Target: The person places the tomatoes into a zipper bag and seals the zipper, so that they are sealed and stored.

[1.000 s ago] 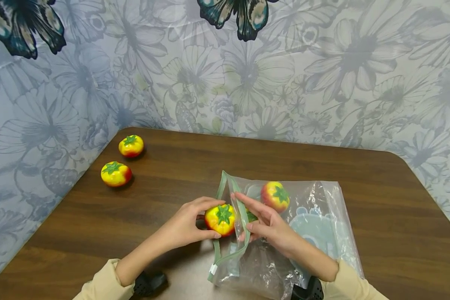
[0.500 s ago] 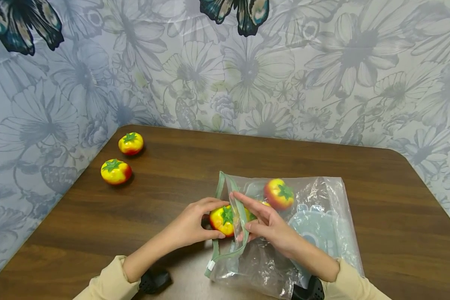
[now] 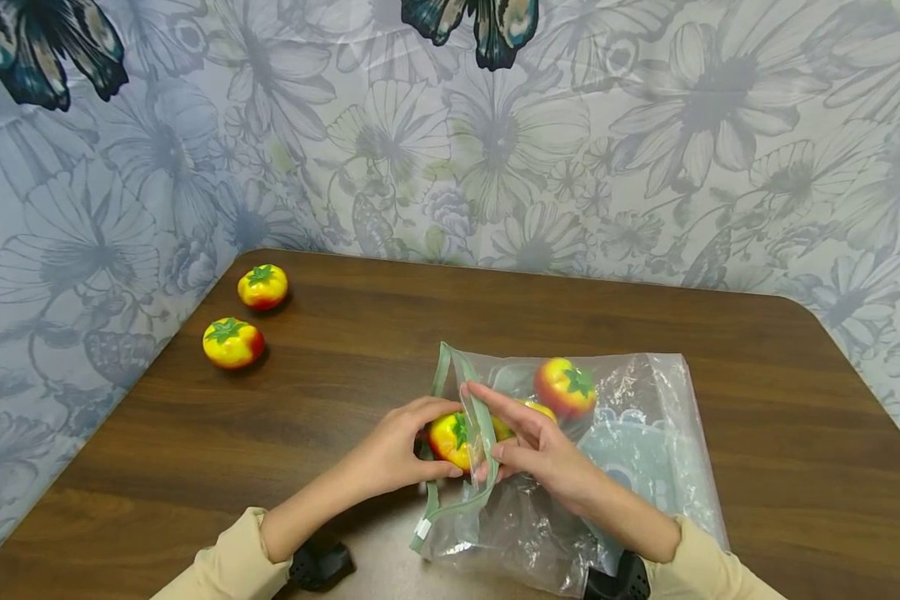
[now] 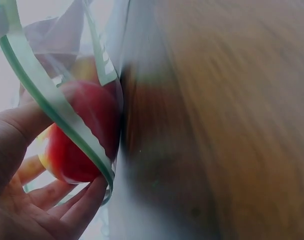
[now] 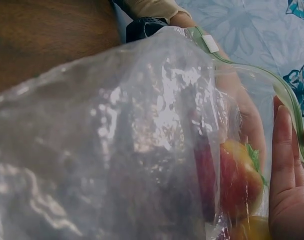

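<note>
Two fruits are lying at the table's left edge: the near fruit (image 3: 232,342) and, just beyond it, the far fruit (image 3: 262,287). Both are shining, so their skins are probably hard and slippery, best taken round the widest part.

The left hand (image 3: 401,443) is holding the middle fruit (image 3: 447,439), thumb on the near side and fingers curling round the far side and beneath. This fruit is sitting partly within the bag's mouth, leaf upward. It is likely light and stiff, fairly safe from bruising, and a grip from behind is suiting it, leaving the front free of the rim.

The bag (image 3: 517,533) is looking thin, limp and crinkly; its green rim (image 3: 486,429) is seeming firmer, the better place to hold. The right hand (image 3: 532,446) is pinching that rim between thumb and fingers, the index lying straight.

Farther right, a yellow fruit (image 3: 542,409) is showing partly behind that hand, and a red fruit (image 3: 565,388) is resting inside, beneath the clear film.
</note>
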The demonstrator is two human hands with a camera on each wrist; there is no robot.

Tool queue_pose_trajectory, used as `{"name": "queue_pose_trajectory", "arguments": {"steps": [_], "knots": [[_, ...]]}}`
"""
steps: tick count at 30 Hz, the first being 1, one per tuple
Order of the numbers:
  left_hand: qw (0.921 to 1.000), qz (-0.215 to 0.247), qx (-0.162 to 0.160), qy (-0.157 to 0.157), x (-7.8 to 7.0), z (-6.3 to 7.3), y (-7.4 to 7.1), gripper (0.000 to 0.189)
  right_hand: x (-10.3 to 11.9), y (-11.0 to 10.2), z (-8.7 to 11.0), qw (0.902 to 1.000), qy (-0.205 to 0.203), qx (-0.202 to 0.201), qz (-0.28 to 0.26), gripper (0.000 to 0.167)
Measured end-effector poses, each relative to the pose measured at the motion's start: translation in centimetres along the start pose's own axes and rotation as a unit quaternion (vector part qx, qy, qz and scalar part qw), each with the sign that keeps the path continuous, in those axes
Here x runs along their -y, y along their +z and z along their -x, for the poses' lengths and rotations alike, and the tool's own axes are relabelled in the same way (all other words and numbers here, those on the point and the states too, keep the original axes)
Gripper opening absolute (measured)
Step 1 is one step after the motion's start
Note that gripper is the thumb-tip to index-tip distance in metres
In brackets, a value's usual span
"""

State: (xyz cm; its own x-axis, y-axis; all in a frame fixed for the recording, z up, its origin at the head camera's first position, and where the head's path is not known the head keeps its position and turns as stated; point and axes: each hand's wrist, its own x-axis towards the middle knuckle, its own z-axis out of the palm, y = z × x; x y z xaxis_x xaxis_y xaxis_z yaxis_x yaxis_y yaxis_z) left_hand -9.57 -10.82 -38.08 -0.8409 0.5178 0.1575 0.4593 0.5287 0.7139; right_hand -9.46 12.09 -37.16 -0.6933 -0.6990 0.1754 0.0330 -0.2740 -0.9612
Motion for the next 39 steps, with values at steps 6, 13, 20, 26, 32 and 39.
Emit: {"name": "queue_pose_trajectory", "arguments": {"steps": [6,13,20,26,32,39], "knots": [[1.0000,0.006,0.000,0.007,-0.1,-0.1,0.1,0.068,0.1,-0.1,0.0,1.0000,0.003,-0.006,0.003,0.063],[0.9998,0.013,-0.007,0.011,0.0,0.1,0.3,0.069,0.1,0.0,0.1,0.9999,0.010,-0.009,0.001,0.063],[0.9994,0.033,-0.008,0.001,0.1,0.3,0.0,0.077,0.0,-0.2,0.0,1.0000,0.005,-0.005,0.001,0.063],[0.9989,0.045,0.001,0.013,0.1,0.6,-1.4,0.061,0.0,-0.4,-0.1,1.0000,0.001,-0.007,0.006,0.063],[0.9984,0.054,0.003,0.016,0.2,0.7,-2.3,0.045,0.1,-0.4,-0.1,1.0000,0.000,-0.005,0.001,0.063],[0.9966,0.082,-0.008,-0.002,0.4,0.5,-1.9,0.039,0.1,-0.4,-0.2,1.0000,0.001,-0.006,0.001,0.063]]}}
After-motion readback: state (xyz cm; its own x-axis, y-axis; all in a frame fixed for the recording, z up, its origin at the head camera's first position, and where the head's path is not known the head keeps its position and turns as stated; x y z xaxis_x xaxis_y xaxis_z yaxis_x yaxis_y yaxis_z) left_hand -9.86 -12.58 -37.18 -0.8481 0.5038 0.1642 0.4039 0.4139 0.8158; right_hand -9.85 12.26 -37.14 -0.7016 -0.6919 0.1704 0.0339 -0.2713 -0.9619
